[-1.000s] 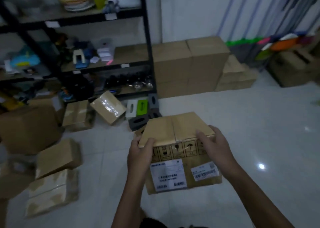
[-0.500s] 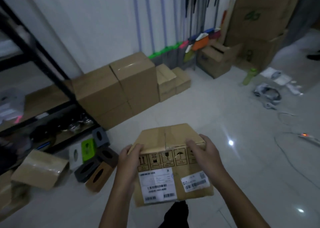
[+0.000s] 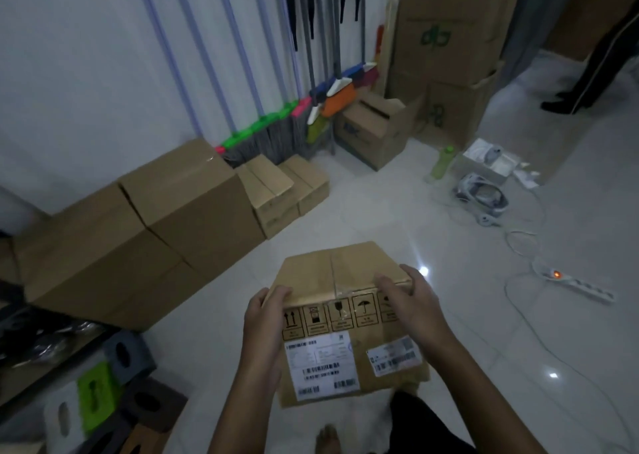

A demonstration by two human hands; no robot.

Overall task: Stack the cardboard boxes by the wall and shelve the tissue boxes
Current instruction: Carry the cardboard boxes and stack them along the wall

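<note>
I hold a taped cardboard box (image 3: 332, 277) with shipping labels in front of me, above the floor. My left hand (image 3: 264, 319) grips its near left edge and my right hand (image 3: 413, 301) grips its near right top corner. By the white wall stand two large stacked cardboard boxes (image 3: 186, 208), with a low pile of smaller cardboard boxes (image 3: 276, 191) just right of them. Several tissue boxes (image 3: 96, 389) in grey, green, white and brown lie on the floor at lower left.
Brooms and mops (image 3: 294, 121) lean on the wall. More cartons (image 3: 446, 56) stand at the back right. A power strip (image 3: 574, 284) with cables, a green bottle (image 3: 441, 163) and a headset (image 3: 482, 196) lie on the floor. A person's leg (image 3: 594, 73) stands far right. A dark shelf edge (image 3: 45, 357) shows at left.
The view has swung right, away from the shelf towards the wall and brooms. The box stays in both hands, and the stacked boxes now lie to my left.
</note>
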